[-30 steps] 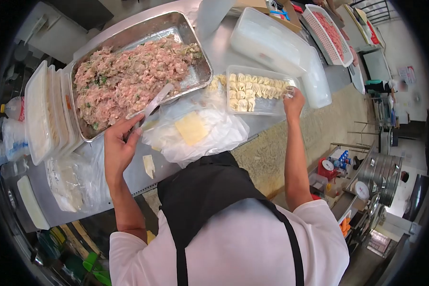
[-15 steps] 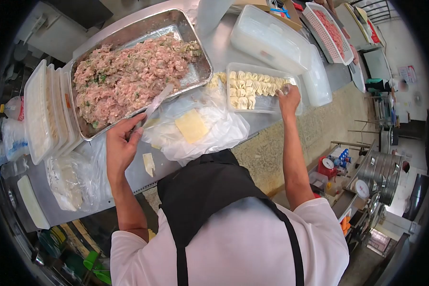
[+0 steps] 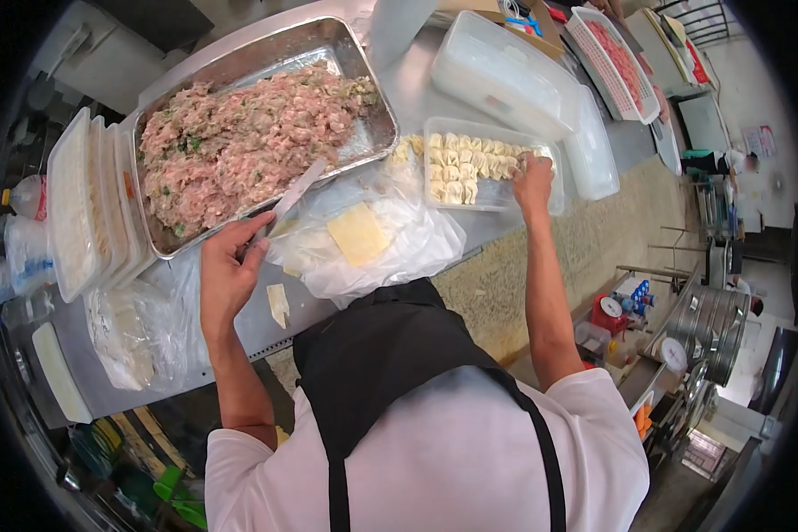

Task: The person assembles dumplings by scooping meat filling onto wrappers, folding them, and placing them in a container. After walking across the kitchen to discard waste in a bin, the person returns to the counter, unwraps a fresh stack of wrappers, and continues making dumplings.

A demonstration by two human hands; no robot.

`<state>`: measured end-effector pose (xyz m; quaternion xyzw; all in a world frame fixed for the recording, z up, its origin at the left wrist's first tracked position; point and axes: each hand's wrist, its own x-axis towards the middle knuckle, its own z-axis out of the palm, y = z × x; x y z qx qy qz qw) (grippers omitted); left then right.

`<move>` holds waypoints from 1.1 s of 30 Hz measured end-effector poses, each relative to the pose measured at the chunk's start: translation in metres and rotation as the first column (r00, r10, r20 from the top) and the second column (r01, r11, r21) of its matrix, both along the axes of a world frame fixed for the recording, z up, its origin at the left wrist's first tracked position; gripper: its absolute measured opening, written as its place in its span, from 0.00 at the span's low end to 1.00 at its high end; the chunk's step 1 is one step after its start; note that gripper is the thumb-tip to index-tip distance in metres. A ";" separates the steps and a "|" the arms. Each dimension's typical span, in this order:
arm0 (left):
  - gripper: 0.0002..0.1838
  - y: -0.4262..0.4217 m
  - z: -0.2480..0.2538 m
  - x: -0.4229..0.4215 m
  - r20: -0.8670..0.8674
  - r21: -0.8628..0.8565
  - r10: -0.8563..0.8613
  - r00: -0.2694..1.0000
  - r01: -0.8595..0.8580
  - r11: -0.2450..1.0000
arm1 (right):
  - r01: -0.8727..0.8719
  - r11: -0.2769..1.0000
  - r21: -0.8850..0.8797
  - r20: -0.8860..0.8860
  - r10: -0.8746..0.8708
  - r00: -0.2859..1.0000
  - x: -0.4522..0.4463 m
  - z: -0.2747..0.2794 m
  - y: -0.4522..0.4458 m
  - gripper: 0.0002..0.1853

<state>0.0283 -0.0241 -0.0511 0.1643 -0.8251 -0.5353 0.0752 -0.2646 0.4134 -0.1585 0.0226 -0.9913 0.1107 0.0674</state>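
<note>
My left hand (image 3: 229, 270) is closed around the handle of a flat spatula (image 3: 300, 188), whose blade points up and right along the near rim of a metal pan (image 3: 387, 133). Minced meat filling (image 3: 239, 146) with green bits is heaped in that pan. Over at the clear plastic tray (image 3: 496, 197), my right hand (image 3: 533, 188) has its fingers pinched on a wonton at the right end of a row; the fingers mostly cover it. Folded wontons (image 3: 452, 160) fill rows on the tray's left side. Between my hands, square yellow wrappers (image 3: 357, 233) lie on a white plastic bag (image 3: 421, 248).
Lidded plastic containers (image 3: 71, 208) stand on edge at the left, near a bagged pale stack (image 3: 120, 341). Behind the tray are large translucent containers (image 3: 501, 75) and a pink basket (image 3: 576, 35) of meat. A wrapper scrap (image 3: 277, 306) lies near the table edge.
My right hand has moved slightly left and up within the tray, against the end of the wonton row. The left hand keeps hold of the spatula, nearly still.
</note>
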 end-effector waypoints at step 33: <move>0.22 -0.002 0.001 0.002 0.042 -0.013 0.032 0.999 -0.032 0.999 | -0.243 0.968 -0.062 -0.132 0.233 0.963 -0.011 0.009 0.007 0.25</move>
